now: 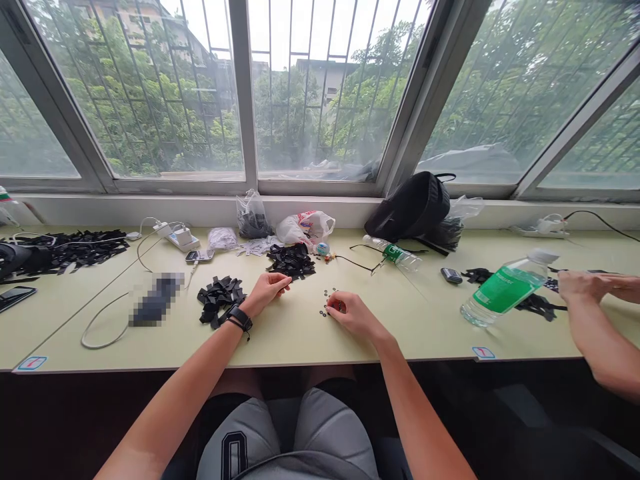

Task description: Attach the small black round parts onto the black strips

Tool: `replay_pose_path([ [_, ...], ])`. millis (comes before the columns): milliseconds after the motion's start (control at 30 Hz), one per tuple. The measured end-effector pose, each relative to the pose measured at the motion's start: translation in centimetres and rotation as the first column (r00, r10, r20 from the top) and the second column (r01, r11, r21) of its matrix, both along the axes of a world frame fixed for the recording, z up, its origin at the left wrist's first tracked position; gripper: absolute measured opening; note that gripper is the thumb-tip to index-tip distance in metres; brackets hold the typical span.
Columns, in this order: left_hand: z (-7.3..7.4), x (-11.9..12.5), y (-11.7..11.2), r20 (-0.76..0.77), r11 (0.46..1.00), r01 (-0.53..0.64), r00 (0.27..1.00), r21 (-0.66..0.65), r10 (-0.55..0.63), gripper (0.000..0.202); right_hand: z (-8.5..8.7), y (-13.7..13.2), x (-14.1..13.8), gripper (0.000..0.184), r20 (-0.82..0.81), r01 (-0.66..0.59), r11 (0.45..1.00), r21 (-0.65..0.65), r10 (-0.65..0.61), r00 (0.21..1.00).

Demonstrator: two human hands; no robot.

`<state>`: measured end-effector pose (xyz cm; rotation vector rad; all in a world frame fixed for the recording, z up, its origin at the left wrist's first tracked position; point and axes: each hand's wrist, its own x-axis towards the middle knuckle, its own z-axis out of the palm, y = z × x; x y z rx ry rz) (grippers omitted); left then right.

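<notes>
My left hand [266, 291] rests on the pale table [300, 333] with its fingers curled together, between two heaps of small black pieces: one [219, 297] just to its left, another [291, 260] just beyond it. A black watch sits on that wrist. My right hand [350, 312] lies fingers-down over several tiny black rings [327, 301] scattered on the table, pinching at them. What either hand holds is too small to make out.
A green-labelled water bottle [505, 288] stands at the right beside another person's hands [590, 285]. A second bottle [395, 253] lies near a black bag [413, 207]. Plastic bags [305, 228], a charger and cables [175, 235], a phone [15, 297] and more black pieces [75, 248] lie to the left.
</notes>
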<state>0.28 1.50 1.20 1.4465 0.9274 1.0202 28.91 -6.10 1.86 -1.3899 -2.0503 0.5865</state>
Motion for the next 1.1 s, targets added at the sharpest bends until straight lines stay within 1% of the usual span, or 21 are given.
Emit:
replay_pose_path([
  [100, 0.0, 0.0, 0.0, -0.010, 1.000, 0.007, 1.000, -0.006, -0.007, 0.046, -0.2, 0.1, 0.3, 0.015, -0.011, -0.006, 1.000, -0.008, 0.006, 1.000],
  [233, 0.2, 0.0, -0.1, -0.003, 1.000, 0.005, 1.000, -0.024, -0.005, 0.046, -0.1, 0.1, 0.1, 0.017, -0.029, 0.014, 1.000, 0.007, -0.014, 0.999],
  [333, 0.4, 0.1, -0.3, 0.016, 1.000, -0.009, 1.000, -0.030, 0.009, 0.046, 0.3, 0.3, -0.7, 0.017, -0.048, 0.022, 0.999, 0.044, -0.020, 0.999],
  [400, 0.6, 0.2, -0.3, 0.036, 0.999, -0.037, 0.999, -0.030, 0.038, 0.046, 0.7, 0.8, -1.7, 0.015, -0.022, 0.002, 0.998, 0.061, -0.001, 1.000],
  [467, 0.6, 0.3, -0.3, 0.054, 0.996, -0.082, 0.995, -0.031, 0.084, 0.046, 1.1, 1.6, -3.1, 0.010, 0.045, -0.025, 0.996, 0.082, 0.022, 0.999],
  [567, 0.5, 0.3, -0.2, 0.075, 0.988, -0.154, 0.985, -0.031, 0.156, 0.047, 1.6, 3.2, -5.7, 0.006, 0.211, -0.088, 0.990, 0.112, 0.063, 0.975],
  [600, 0.5, 0.3, -0.1, 0.081, 0.984, -0.173, 0.981, -0.031, 0.175, 0.048, 1.6, 3.8, -6.6, 0.007, 0.273, -0.107, 0.985, 0.133, 0.068, 0.960],
  [700, 0.2, 0.2, 0.1, 0.093, 0.977, -0.212, 0.973, -0.022, 0.213, 0.049, 1.5, 5.1, -8.9, 0.013, 0.433, -0.130, 0.963, 0.234, 0.017, 0.901],
  [767, 0.1, 0.2, 0.2, 0.094, 0.975, -0.220, 0.971, -0.016, 0.221, 0.051, 1.2, 5.4, -9.8, 0.019, 0.502, -0.157, 0.946, 0.284, -0.007, 0.865],
  [833, 0.0, 0.2, 0.3, 0.090, 0.975, -0.223, 0.971, -0.009, 0.223, 0.052, 0.8, 5.3, -10.1, 0.023, 0.529, -0.182, 0.932, 0.312, -0.011, 0.848],
  [900, 0.1, 0.2, 0.3, 0.080, 0.975, -0.224, 0.972, -0.001, 0.223, 0.053, 0.4, 5.0, -9.9, 0.024, 0.517, -0.203, 0.925, 0.322, 0.008, 0.856],
  [967, 0.3, 0.2, 0.1, 0.069, 0.976, -0.219, 0.974, 0.008, 0.218, 0.053, 0.1, 4.8, -9.5, 0.022, 0.462, -0.209, 0.921, 0.328, 0.036, 0.886],
  [1033, 0.7, 0.2, -0.1, 0.061, 0.984, -0.178, 0.982, 0.021, 0.176, 0.050, 0.0, 4.6, -9.0, 0.017, 0.336, -0.163, 0.923, 0.348, 0.040, 0.941],
  [1067, 1.0, 0.2, -0.3, 0.057, 0.990, -0.136, 0.989, 0.032, 0.134, 0.049, 0.0, 4.7, -8.9, 0.015, 0.242, -0.112, 0.928, 0.356, 0.024, 0.970],
  [1100, 1.2, 0.2, -0.5, 0.053, 0.995, -0.084, 0.995, 0.046, 0.081, 0.048, 0.0, 4.7, -8.8, 0.017, 0.137, -0.050, 0.935, 0.352, 0.001, 0.991],
])
